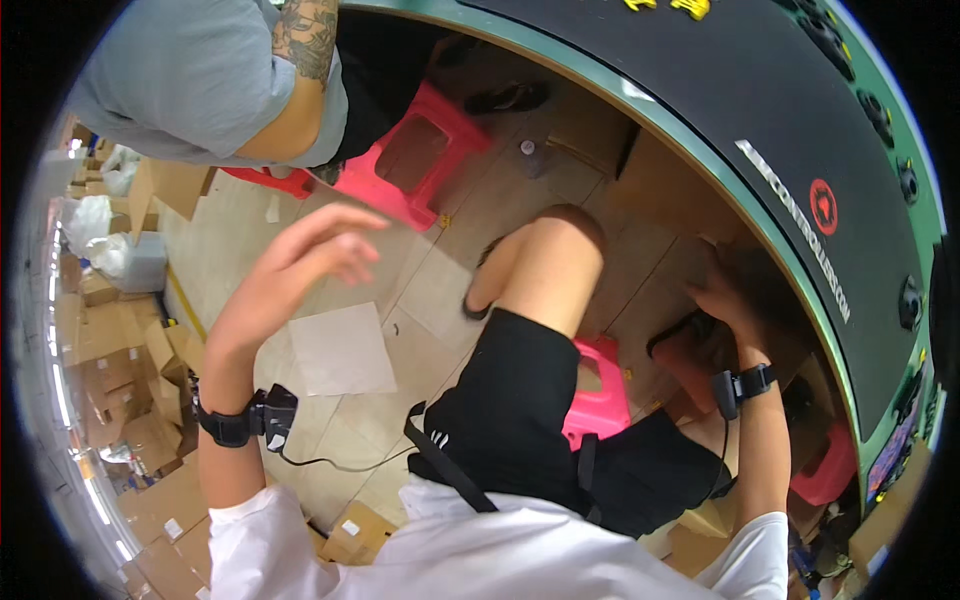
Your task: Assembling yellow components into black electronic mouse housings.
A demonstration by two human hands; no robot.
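My left hand (pixel 318 252) is raised over the tiled floor on the left, with fingers loosely bent and apart and nothing in them. Below it on the floor lies a pale square sheet (pixel 343 350). On the right, my right hand (pixel 727 295) reaches into the shadow below the table's curved edge. Its fingers look stretched out and apart, and I see nothing held. The nearest things to it are the table edge and a cardboard box (pixel 672 190) under the table. A black strap with a small device (pixel 262 418) circles my left wrist, and a similar strapped device (pixel 742 388) my right.
The table (pixel 760 110) has a dark mat and small yellow pieces (pixel 690 8). A person in a grey shirt (pixel 190 80) is at upper left, near a pink stool (pixel 440 150). I sit on another pink stool (pixel 600 395). Cardboard boxes (pixel 110 340) crowd the left.
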